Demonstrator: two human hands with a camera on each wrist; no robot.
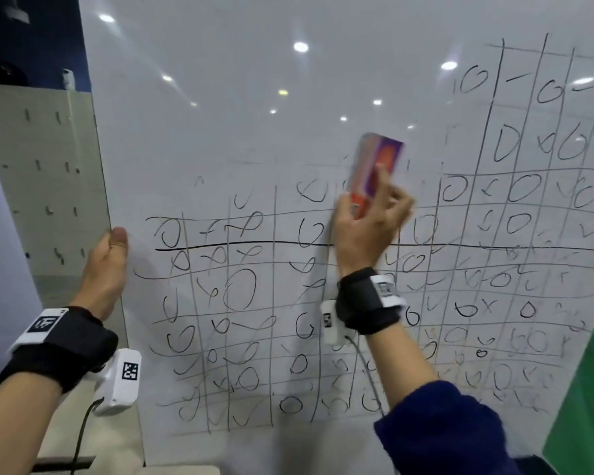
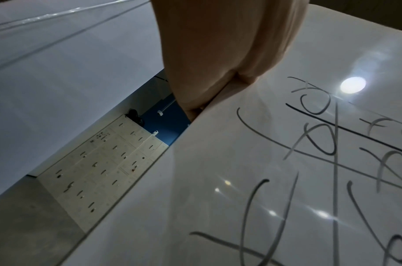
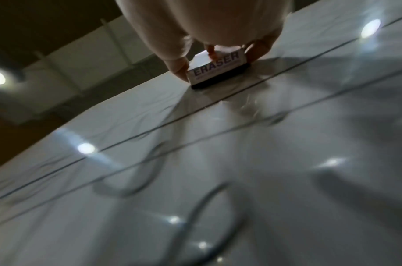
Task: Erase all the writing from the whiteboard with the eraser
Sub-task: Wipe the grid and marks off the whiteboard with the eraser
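The right hand point(image 1: 367, 228) pinches the eraser point(image 1: 374, 169) flat against the whiteboard point(image 1: 220, 97) mid-grid; the left hand point(image 1: 105, 265) clasps the board's edge. Sweeping this fast could leave faint smears or skip cells

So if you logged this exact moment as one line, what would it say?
stage: wiping | right hand: grips eraser on whiteboard | left hand: holds board's left edge | upper left wiped, grid writing remains
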